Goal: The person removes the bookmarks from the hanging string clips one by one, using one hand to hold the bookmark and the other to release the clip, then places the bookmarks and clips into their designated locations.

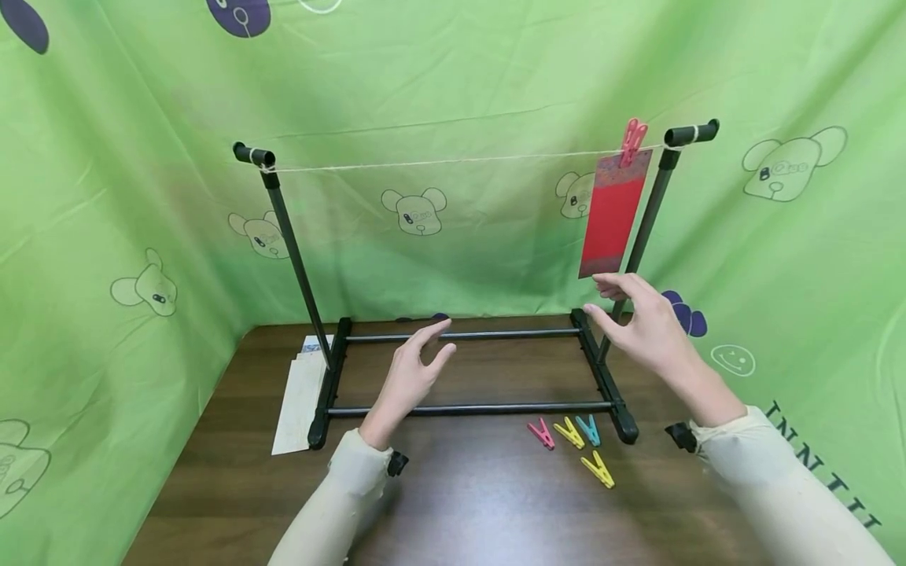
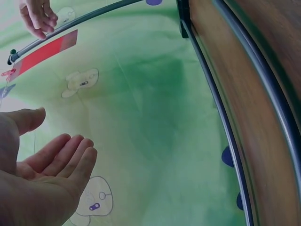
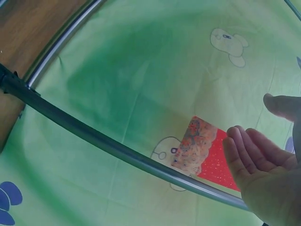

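Note:
A red card with patterned ends hangs from a string near the right post, held by a pink clothespin. Just below and to the right of the card is my right hand, its fingers and thumb apart with nothing between them. In the right wrist view the card shows behind the fingertips. My left hand hovers over the frame's front bar, also holding nothing, thumb spread from the fingers. On the table lie a pink clothespin, two yellow clothespins and a blue clothespin.
A black stand with two upright posts carries the string across the wooden table. White papers lie by its left foot, the top one partly printed. Green cloth with bear drawings surrounds the table.

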### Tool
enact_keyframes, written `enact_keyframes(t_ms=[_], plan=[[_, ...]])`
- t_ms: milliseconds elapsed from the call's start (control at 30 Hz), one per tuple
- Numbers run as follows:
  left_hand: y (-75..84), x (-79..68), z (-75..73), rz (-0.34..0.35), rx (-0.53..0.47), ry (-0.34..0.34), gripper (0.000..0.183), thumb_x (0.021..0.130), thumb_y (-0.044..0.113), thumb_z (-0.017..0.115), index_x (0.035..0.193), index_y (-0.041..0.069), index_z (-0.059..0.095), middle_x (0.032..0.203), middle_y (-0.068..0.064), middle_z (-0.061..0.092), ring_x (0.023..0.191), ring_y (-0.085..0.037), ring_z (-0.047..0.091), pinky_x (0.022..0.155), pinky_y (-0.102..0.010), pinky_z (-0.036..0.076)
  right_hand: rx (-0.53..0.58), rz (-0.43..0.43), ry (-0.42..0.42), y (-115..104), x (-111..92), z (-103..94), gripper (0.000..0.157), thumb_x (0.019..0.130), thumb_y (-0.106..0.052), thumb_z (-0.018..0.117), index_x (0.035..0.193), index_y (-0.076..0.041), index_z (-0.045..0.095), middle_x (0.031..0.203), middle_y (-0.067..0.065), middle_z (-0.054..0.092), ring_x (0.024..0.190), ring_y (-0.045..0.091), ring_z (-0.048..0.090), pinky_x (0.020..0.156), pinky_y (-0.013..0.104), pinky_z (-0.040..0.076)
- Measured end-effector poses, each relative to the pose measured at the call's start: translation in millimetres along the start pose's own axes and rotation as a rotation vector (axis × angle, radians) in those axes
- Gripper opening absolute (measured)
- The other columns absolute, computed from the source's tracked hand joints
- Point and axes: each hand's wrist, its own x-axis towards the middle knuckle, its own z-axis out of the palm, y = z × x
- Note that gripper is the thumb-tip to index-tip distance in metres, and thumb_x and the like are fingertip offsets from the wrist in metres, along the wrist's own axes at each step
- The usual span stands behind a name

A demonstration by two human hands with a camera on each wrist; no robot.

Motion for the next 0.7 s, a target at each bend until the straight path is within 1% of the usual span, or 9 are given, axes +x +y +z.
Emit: enact_keyframes(t_ms=[100,167,200,333,467,567,700], plan=[[2.7,3.4,2.1,-0.001,-0.014,-0.001,0.046,0.104,0.026,0.074,0.148,0.014,0.066,0.148,-0.004,0.067,0.132,-0.029,0.065,0.114,-0.046,0.049,-0.006,0.006,-0.012,-0.6,4.4,-3.0,0.052,0.088,-0.003,0.087,0.136,0.0,0.067,0.117,0.017,0.071,0.108,0.032,0.066,0.091,0.023,0.044],[5.4,5.4,2.9,0.007,-0.024,-0.007,0.046,0.105,0.026,0.074,0.148,0.014,0.065,0.148,-0.004,0.066,0.133,-0.029,0.065,0.115,-0.047,0.049,-0.009,0.009,-0.019,-1.3,6.7,-4.4,0.051,0.089,-0.003,0.086,0.136,0.001,0.066,0.118,0.017,0.071,0.109,0.031,0.066,0.092,0.023,0.045],[6.8,6.2,3.4,0.007,-0.029,-0.01,0.046,0.105,0.026,0.074,0.148,0.014,0.065,0.148,-0.005,0.066,0.134,-0.029,0.064,0.115,-0.047,0.049,-0.011,0.01,-0.023,-1.6,7.8,-4.9,0.051,0.09,-0.004,0.086,0.136,0.001,0.066,0.119,0.016,0.071,0.11,0.03,0.066,0.093,0.022,0.044],[12.3,11.7,4.9,0.011,-0.033,-0.03,0.047,0.105,0.027,0.073,0.149,0.014,0.064,0.149,-0.004,0.066,0.137,-0.027,0.062,0.116,-0.045,0.048,-0.009,0.0,-0.022,-2.5,11.6,-7.7,0.05,0.089,-0.002,0.085,0.135,0.002,0.066,0.121,0.017,0.071,0.111,0.03,0.066,0.096,0.011,0.038],[16.4,17.8,6.7,0.009,-0.039,-0.04,0.047,0.106,0.028,0.072,0.15,0.014,0.063,0.15,-0.005,0.065,0.139,-0.025,0.061,0.118,-0.041,0.046,0.006,-0.034,-0.003,-3.5,17.2,-11.2,0.051,0.087,0.002,0.086,0.134,0.005,0.066,0.122,0.018,0.071,0.111,0.031,0.065,0.1,0.009,0.037],[19.1,22.4,8.6,0.013,-0.039,-0.048,0.048,0.106,0.027,0.073,0.15,0.012,0.063,0.15,-0.006,0.064,0.14,-0.025,0.06,0.119,-0.04,0.046,0.017,-0.052,0.01,-3.7,21.7,-14.5,0.051,0.085,0.004,0.086,0.133,0.006,0.066,0.122,0.018,0.071,0.11,0.031,0.065,0.101,0.008,0.037],[22.9,28.0,12.3,0.046,-0.02,-0.061,0.047,0.106,0.025,0.073,0.149,0.009,0.063,0.15,-0.007,0.065,0.14,-0.026,0.06,0.118,-0.042,0.046,0.01,-0.055,0.018,-3.6,26.1,-19.6,0.052,0.085,0.005,0.086,0.134,0.005,0.067,0.122,0.017,0.071,0.11,0.029,0.065,0.102,0.007,0.037]])
